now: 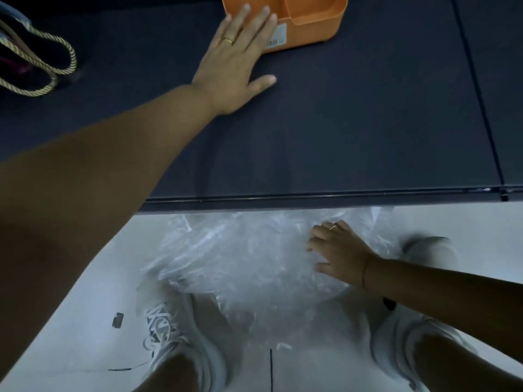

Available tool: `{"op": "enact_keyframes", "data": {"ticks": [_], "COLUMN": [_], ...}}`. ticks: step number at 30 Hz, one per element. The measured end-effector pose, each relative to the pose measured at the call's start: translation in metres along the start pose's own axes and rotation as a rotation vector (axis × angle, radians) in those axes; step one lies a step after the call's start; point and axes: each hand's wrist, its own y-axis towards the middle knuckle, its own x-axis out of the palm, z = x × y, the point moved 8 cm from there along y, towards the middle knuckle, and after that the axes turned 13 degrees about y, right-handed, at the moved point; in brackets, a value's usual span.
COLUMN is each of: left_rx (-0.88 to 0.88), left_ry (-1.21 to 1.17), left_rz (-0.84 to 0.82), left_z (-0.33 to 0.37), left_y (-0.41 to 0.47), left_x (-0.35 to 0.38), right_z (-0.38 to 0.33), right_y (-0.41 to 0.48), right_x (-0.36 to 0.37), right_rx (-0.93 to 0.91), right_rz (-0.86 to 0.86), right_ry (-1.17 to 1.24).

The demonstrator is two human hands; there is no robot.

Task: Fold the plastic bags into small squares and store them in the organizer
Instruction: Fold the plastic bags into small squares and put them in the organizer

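Your left hand lies flat on the dark table, fingers straight, their tips touching the orange organizer. Your right hand rests with loosely spread fingers on the heap of clear plastic bags, which sits on the floor by your 2 shoes.

The dark table carries an orange organizer (cropped); plastic bags, seemingly several, lie on the floor.

plastic bags: clear, crumpled heap on floor | organizer: orange, upright on dark table
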Motion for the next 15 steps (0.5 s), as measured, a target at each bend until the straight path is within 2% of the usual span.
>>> {"op": "enact_keyframes", "data": {"ticks": [5, 12, 15], "left_rx": [0.039, 0.069, 0.060], "left_ry": [-0.001, -0.014, 0.000], "left_rz": [0.041, 0.001, -0.021], "left_z": [-0.006, -0.019, -0.022], "left_y": [0.000, 0.013, 0.016], "left_x": [0.004, 0.006, 0.003], "right_z": [-0.017, -0.040, -0.033], "right_y": [-0.003, -0.020, -0.016], "right_x": [-0.028, -0.080, -0.091], "right_rx": [-0.020, 0.065, 0.126], "right_rz": [0.186, 0.387, 0.414], "right_ry": [0.196, 0.869, 1.167]}}
